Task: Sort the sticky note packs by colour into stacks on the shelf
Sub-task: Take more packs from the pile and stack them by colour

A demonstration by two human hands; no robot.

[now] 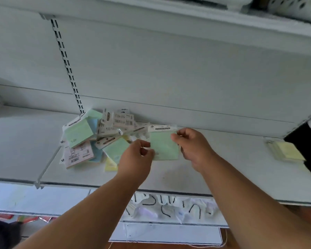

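While both hands reach up from the bottom of the frame, a white metal shelf [223,169] runs across the middle of the picture, with a pale back panel [169,78] rising behind it. A slotted metal rail [66,63] runs down that panel at upper left. At left centre, a loose heap of sticky note packs [90,139] lies on the shelf: green, blue, pink and yellow ones, overlapping and tilted, some face down with barcodes showing. At the far right edge, well apart from the heap, a small stack of yellow packs [285,150] sits on the shelf. A white perforated basket [294,6] shows in the upper right corner, on the shelf above. Below the shelf's front edge, clear bags with black looped shapes [169,205] hang at lower centre.

Each pack has a white header card with a dark oval label; the printing is too blurred to read.

Just right of the heap, a green pack [164,146] is held above the shelf, its header card at the top. The left hand [136,159] pinches its left edge between thumb and curled fingers. The right hand [192,144] pinches its upper right edge the same way, the other fingers curled.
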